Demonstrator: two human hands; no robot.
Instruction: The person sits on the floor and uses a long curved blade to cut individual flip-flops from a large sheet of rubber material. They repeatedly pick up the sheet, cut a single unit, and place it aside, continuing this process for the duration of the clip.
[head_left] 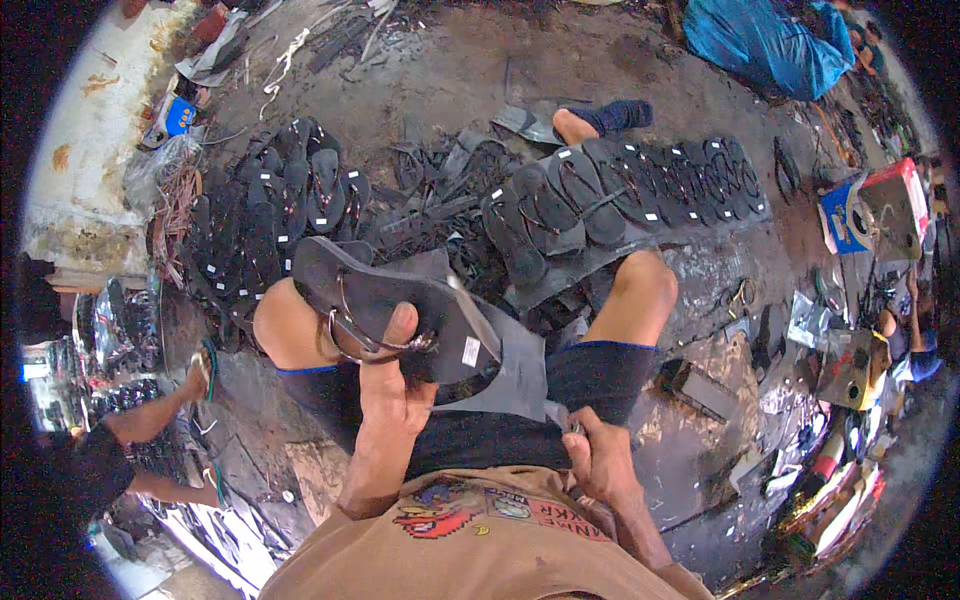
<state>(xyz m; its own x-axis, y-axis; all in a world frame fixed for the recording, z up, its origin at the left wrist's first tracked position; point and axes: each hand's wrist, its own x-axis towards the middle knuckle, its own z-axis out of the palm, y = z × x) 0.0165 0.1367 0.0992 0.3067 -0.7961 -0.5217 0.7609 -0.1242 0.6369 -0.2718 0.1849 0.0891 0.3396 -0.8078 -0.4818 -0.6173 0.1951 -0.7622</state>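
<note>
My left hand [385, 385] holds a black flip-flop [400, 310] tilted up over my lap, its thumb against the thin decorated strap and its fingers under the sole. A small white sticker is on the footbed near the heel. Grey rubber sheet [515, 365] spreads from beneath the sole and narrows toward my right hand [605, 455]. That hand is closed just beyond the sheet's lower corner, beside a small light-grey piece; its grip is mostly hidden, so I cannot make out what it holds.
Finished-looking flip-flops [640, 190] lie in rows ahead right; another pile of flip-flops [290, 200] sits ahead left. Black rubber scraps [440, 200] lie between them. Boxes [890, 215] stand at right, and a blue tarp [770, 45] lies far right. Another person's leg [165, 410] is at left.
</note>
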